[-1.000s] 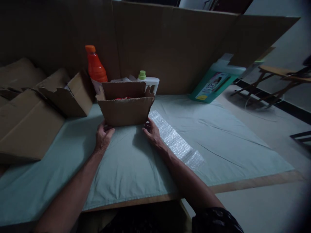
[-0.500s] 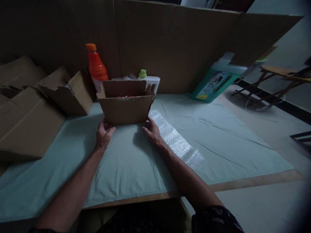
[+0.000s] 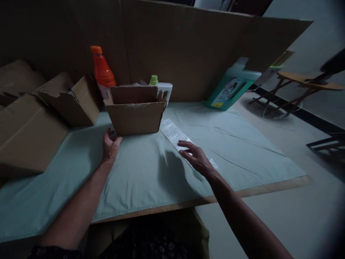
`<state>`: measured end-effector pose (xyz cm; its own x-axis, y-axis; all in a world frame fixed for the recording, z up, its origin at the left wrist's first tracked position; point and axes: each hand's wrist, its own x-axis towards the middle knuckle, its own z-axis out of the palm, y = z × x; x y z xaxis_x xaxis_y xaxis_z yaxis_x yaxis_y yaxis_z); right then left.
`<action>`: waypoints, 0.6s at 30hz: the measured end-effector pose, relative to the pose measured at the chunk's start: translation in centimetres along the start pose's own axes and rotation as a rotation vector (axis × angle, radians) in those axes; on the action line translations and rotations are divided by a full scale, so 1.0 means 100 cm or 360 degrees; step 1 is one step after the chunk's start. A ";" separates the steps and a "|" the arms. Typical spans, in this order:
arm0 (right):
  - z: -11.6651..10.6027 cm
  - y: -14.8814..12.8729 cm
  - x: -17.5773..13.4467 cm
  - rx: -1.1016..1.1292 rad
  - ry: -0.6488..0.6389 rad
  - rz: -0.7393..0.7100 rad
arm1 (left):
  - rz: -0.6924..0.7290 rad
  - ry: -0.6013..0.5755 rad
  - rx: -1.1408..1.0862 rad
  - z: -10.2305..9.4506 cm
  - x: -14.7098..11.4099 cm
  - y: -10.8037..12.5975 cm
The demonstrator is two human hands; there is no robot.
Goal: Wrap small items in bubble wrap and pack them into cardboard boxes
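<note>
A small cardboard box (image 3: 134, 119) with a jagged top edge stands upright on the cloth in front of me. By its lower left corner rests my left hand (image 3: 111, 146), fingers bent and apart from the thumb; whether it touches the cardboard I cannot tell. My right hand (image 3: 196, 156) hovers over a strip of bubble wrap (image 3: 174, 132), fingers loosely spread with nothing between them. That strip lies flat and slanting to the right of the box, partly hidden by the hand. What the box contains is hidden from this angle.
Behind the box stand an orange-red bottle (image 3: 103, 72) and a white jug with a green cap (image 3: 153, 80). A teal jug (image 3: 229, 86) is at the back right. Larger cardboard boxes (image 3: 35, 133) fill the left side. A tall cardboard sheet (image 3: 172, 46) walls the back.
My right hand has left the box's lower right corner and moved right and nearer, over the bubble wrap. My left hand stays by the box. The view has shifted slightly.
</note>
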<state>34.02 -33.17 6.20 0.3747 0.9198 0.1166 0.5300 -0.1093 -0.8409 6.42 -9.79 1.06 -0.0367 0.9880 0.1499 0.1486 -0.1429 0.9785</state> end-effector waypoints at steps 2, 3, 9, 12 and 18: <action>-0.019 0.017 -0.022 -0.0182 0.0128 0.0006 | 0.0019 0.0025 -0.0005 -0.001 0.001 -0.004; -0.027 0.027 -0.032 -0.0282 0.0206 0.0022 | 0.0028 0.0038 -0.0009 -0.001 0.001 -0.005; -0.056 0.072 -0.065 -0.0861 0.0402 0.0189 | 0.0019 0.0076 0.0024 0.002 -0.001 -0.007; -0.053 0.074 -0.065 -0.0945 0.0373 0.0200 | 0.0000 0.0124 0.0080 0.003 0.000 -0.004; -0.041 0.062 -0.064 -0.0938 0.0305 0.0174 | 0.0057 0.0198 0.0149 -0.017 -0.012 0.013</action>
<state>38.04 -41.24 2.40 0.5513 0.8136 0.1848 0.7906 -0.4387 -0.4272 4.98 -11.28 2.36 -0.1510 0.9667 0.2067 0.2432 -0.1664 0.9556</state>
